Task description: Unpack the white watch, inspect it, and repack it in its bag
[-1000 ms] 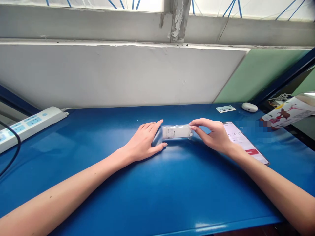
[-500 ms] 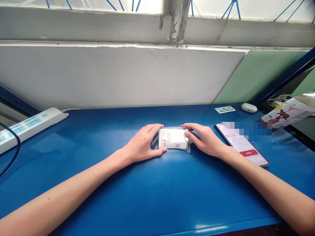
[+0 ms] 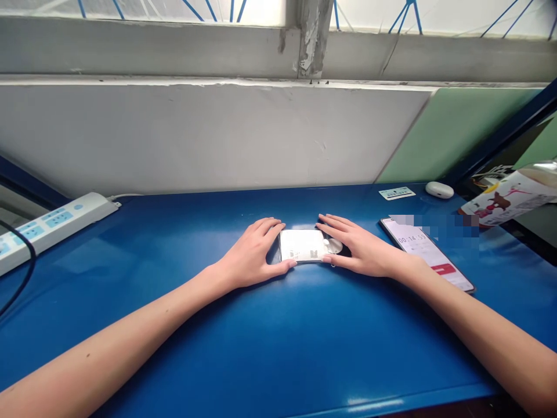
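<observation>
A small clear packet with a white printed card (image 3: 302, 245) lies flat on the blue table between my hands. My left hand (image 3: 256, 252) holds its left end, fingertips along the far edge and thumb at the near corner. At the other end, my right hand (image 3: 361, 247) rests with fingers stretched out and apart, its thumb touching the near right corner. A rounded white piece (image 3: 334, 246) shows at the packet's right end, partly between my right thumb and fingers. What it is, I cannot tell.
A phone (image 3: 429, 249) showing a timer lies beside my right wrist, partly under the forearm. Behind it are a small card (image 3: 397, 193) and a white earbud case (image 3: 439, 190). A labelled bottle (image 3: 509, 197) leans at the right; a power strip (image 3: 56, 223) sits at the left.
My right thumb has moved off the packet's face to its near corner, and the right fingers have spread. The packet looks flatter, with its card glaring brighter. My left hand has barely moved.
</observation>
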`<state>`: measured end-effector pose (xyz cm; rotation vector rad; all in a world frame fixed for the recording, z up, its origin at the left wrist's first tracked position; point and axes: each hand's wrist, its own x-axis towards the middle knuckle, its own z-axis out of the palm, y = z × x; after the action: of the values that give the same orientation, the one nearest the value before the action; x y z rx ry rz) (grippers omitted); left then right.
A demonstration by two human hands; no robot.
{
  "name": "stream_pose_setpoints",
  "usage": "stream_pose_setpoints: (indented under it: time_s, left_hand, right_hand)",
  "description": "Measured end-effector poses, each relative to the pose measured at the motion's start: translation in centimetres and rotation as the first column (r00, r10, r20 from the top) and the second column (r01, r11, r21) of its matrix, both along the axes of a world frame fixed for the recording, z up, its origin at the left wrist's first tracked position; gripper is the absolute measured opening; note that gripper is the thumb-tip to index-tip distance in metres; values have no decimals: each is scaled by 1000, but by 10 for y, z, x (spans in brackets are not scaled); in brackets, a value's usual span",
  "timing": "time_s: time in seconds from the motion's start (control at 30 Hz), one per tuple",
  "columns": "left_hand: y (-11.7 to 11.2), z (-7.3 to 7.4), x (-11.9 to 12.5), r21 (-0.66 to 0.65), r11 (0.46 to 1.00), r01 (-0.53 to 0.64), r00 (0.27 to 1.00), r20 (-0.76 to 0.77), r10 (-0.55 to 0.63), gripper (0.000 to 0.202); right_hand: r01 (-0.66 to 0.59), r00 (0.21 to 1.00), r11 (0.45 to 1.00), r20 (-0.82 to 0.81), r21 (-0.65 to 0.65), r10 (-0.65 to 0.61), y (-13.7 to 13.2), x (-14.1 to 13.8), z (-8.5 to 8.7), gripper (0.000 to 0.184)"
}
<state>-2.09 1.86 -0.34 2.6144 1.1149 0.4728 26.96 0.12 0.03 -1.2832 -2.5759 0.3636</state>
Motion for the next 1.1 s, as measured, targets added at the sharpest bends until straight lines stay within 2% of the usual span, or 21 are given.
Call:
stream_pose_setpoints:
  time_s: [0.67,0.93,1.1]
  left_hand:
    - [0,1,1,21,1000,17,1000,-26,-16,76]
    - [0,1,2,32,999,22,998,-61,-20,76]
    - [0,1,2,43,999,19,997,-72,-15,76]
  right_hand:
    - [-15,996,999,92,40,11,-3,-4,2,78]
    - [107,989,994,101,33,-110,-10,-17,-5,83]
    - [140,987,989,69,44,-143,-9,-19,-8,78]
